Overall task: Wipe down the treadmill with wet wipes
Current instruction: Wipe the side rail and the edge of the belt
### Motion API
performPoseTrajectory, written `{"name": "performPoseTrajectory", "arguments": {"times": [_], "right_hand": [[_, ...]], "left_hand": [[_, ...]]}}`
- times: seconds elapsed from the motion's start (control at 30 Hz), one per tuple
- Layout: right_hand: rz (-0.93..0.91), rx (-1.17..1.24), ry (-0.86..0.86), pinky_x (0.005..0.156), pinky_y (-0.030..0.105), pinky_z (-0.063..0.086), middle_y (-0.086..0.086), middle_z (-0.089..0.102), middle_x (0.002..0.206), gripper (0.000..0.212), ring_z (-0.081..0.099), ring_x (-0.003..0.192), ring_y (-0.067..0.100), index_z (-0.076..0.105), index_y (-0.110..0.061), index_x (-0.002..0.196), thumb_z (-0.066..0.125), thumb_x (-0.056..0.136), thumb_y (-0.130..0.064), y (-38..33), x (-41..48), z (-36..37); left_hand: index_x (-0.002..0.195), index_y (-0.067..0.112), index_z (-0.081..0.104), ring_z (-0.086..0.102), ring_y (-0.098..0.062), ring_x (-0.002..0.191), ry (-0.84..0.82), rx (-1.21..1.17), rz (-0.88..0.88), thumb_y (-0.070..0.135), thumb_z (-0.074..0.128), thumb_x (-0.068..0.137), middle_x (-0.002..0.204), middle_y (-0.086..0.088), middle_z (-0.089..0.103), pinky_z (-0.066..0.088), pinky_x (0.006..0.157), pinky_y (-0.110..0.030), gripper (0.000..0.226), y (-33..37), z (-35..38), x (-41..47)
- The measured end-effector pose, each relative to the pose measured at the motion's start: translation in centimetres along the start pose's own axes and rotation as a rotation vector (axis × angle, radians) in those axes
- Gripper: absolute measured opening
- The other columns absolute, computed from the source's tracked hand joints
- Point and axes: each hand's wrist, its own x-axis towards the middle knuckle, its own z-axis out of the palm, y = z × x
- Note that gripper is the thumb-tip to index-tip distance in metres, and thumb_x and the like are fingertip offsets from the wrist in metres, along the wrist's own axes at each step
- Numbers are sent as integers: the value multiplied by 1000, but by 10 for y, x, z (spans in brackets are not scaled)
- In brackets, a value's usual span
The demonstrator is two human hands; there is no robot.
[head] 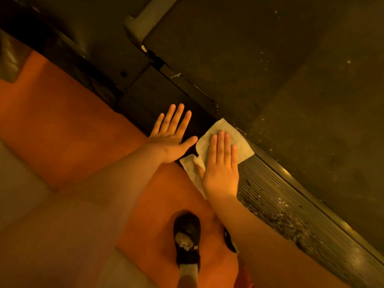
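The right hand (221, 163), fingers flat together, presses a wet wipe (220, 142) onto the treadmill (270, 183) side rail (dusty); the left hand (172, 134), at its nine o'clock, rests spread.

I see a pale floor (20, 194) with an orange mat (62, 125) spread over it, and the dark treadmill (270, 69) runs along the mat's far edge. A foot in a black slipper (187, 235) stands on the mat. A white wipe (239, 140) lies on the treadmill's ribbed side rail (276, 196), with its near corner reaching over the mat.
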Motion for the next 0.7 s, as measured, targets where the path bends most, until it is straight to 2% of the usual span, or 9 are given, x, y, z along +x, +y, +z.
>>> {"name": "performPoseTrajectory", "arguments": {"times": [0.13,0.23,0.37,0.5,0.57,0.7], "right_hand": [[-11,7,-1,120,45,12,18,13,159,81,9,149,31,9,-2,151,16,96,-60,2,7,0],[1,-9,-24,121,44,9,16,12,160,83,7,149,29,5,-4,151,12,94,-63,2,25,-3],[12,8,-31,121,42,10,15,12,160,84,9,149,27,7,-5,152,14,93,-65,2,26,-6],[11,66,-9,120,43,12,15,14,160,80,11,149,26,12,-5,152,16,97,-63,19,2,-4],[36,58,-12,120,44,13,15,13,160,77,11,149,27,12,-4,152,11,99,-60,36,-17,-3],[110,39,-57,121,45,12,18,14,159,70,9,149,28,8,-3,152,14,102,-52,80,-64,-2]], "left_hand": [[131,29,-41,-47,-13,128,-12,23,-6,61,7,97,133,5,-54,-24,114,-38,67,1,-2,0],[131,30,-42,-48,-13,128,-22,19,-3,61,8,97,134,5,-55,-24,113,-38,68,1,-2,-1],[133,29,-41,-45,-16,134,-51,31,15,62,12,96,140,2,-52,-21,117,-42,72,-1,-6,-1],[130,29,-44,-48,-17,130,-79,62,24,63,10,96,134,2,-55,-23,115,-42,72,-2,-7,0],[130,29,-44,-50,-17,127,-103,61,35,63,10,96,132,2,-56,-25,113,-41,72,-2,-9,-1],[127,28,-48,-51,-20,126,-143,87,40,66,8,95,127,1,-62,-27,110,-41,75,-1,-14,0]]}}
